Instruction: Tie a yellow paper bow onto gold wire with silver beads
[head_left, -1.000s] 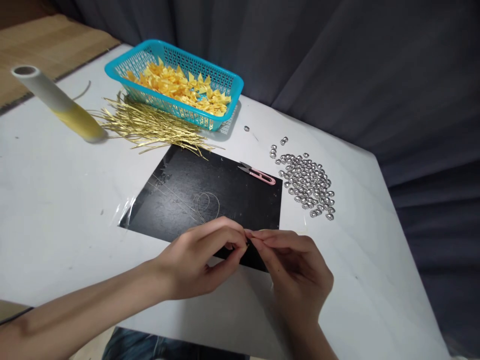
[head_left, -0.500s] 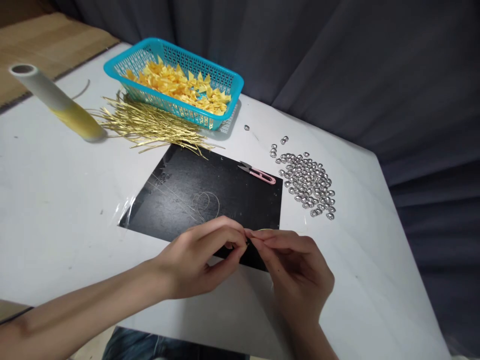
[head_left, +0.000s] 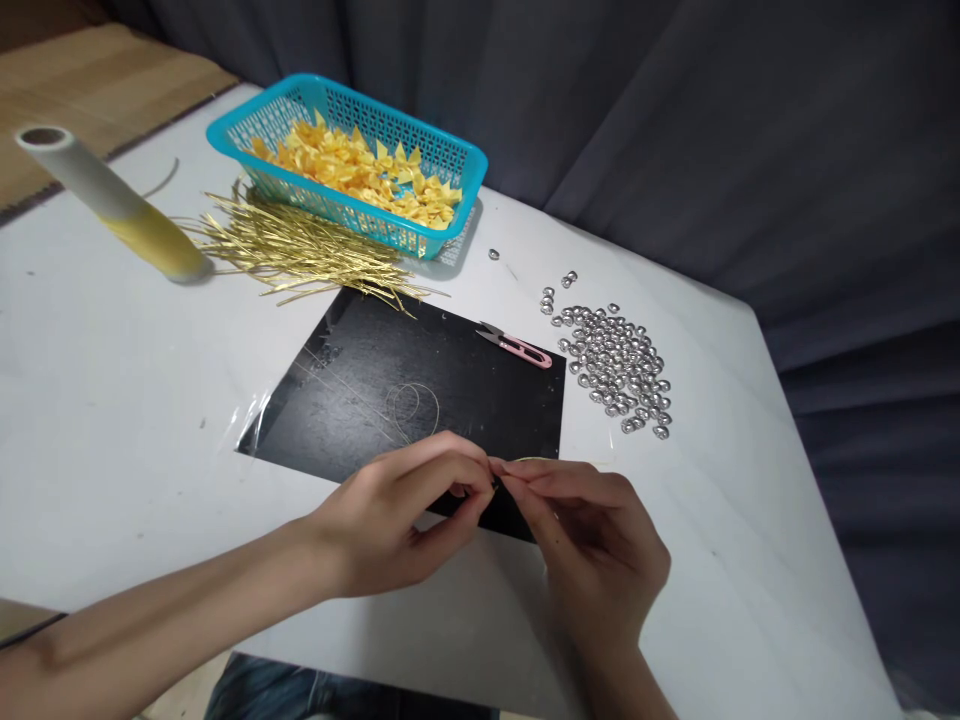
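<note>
On the desk (head_left: 112,400), a plastic basket (head_left: 375,113) of ribbon bows (head_left: 352,170) sits toward the back, with twist ties (head_left: 300,255) just before it and a tube (head_left: 127,210) to their left. Thread snips (head_left: 514,347) lie on a dark sheet (head_left: 465,400) in front, and metal beads (head_left: 611,370) lie just to its right.

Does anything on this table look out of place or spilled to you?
Yes: one small silver bead lies alone beside the teal plastic basket, and a few more beads sit apart from the main pile of silver beads. They look like strays from that pile.
</note>
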